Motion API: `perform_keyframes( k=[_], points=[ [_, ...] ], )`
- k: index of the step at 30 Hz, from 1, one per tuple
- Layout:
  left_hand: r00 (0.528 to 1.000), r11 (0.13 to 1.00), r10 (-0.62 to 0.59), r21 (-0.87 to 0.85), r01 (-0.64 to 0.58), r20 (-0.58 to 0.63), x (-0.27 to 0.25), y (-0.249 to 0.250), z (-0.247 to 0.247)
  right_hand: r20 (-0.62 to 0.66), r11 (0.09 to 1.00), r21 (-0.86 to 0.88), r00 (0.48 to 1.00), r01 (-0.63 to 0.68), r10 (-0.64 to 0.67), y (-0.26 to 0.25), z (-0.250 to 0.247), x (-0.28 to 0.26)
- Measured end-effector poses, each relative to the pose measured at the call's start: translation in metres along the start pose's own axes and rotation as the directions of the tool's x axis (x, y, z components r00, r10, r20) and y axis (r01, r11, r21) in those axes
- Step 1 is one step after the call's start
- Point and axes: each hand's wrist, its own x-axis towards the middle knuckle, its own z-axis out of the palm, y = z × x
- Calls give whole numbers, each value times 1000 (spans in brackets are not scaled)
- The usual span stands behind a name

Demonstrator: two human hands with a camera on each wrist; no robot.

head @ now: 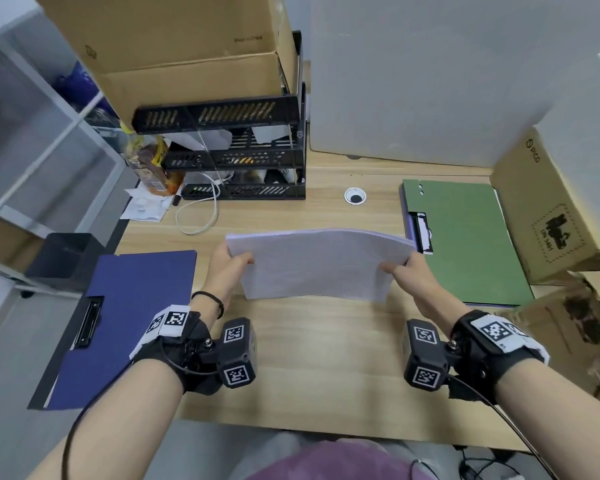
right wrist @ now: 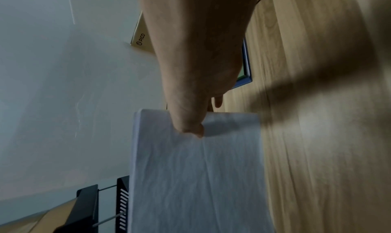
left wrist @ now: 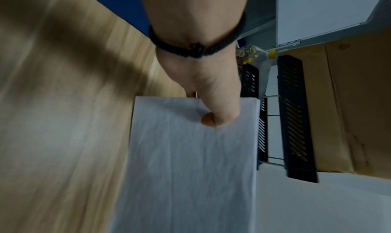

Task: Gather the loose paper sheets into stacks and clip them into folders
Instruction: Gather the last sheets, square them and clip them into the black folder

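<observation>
A thick stack of white paper is held up over the middle of the wooden desk, its lower edge near the desk top. My left hand pinches its left short edge, thumb on the near face. My right hand pinches the right short edge the same way, thumb on the stack; the fingers behind are hidden. A blue clip folder lies at the desk's left edge. A green clip folder lies at the right, its clip beside the stack.
A black tiered paper tray stands at the back left under a cardboard box. A white cable loops before it. Cardboard boxes crowd the right edge. A cable hole sits mid-desk.
</observation>
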Motion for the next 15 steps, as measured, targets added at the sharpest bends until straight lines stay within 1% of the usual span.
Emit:
perform_keyframes(
  k=[3, 4, 6, 8, 10, 12, 13, 15],
  points=[
    [991, 993, -92, 78, 85, 95, -5, -23, -10, 77, 998, -50, 996, -41, 44, 10, -1, -3],
    [987, 991, -106, 90, 95, 120, -7, -28, -10, 93, 997, -59, 995, -42, 47, 10, 0, -3],
    [990, 995, -88, 59, 82, 110, -7, -25, -8, 88, 998, -66, 996, -20, 26, 4, 0, -1],
    [997, 999, -49, -15, 50, 61, -5, -10, -5, 72, 998, -54, 997, 14, -10, -7, -1, 1],
    [999, 996, -37, -80, 39, 27, 0, -2, -6, 90, 998, -63, 996, 31, -26, -15, -3, -2],
    [997, 995, -62, -80, 64, 38, 0, -10, -9, 142, 995, -95, 990, 20, -7, -7, -5, -7],
    [994, 993, -94, -59, 98, 63, -2, -18, -10, 180, 992, -125, 984, 22, 0, -1, -5, -10],
    [985, 989, -143, -21, 146, 94, -8, -29, -9, 255, 974, -219, 967, 64, -6, 6, -3, -16]
  ],
)
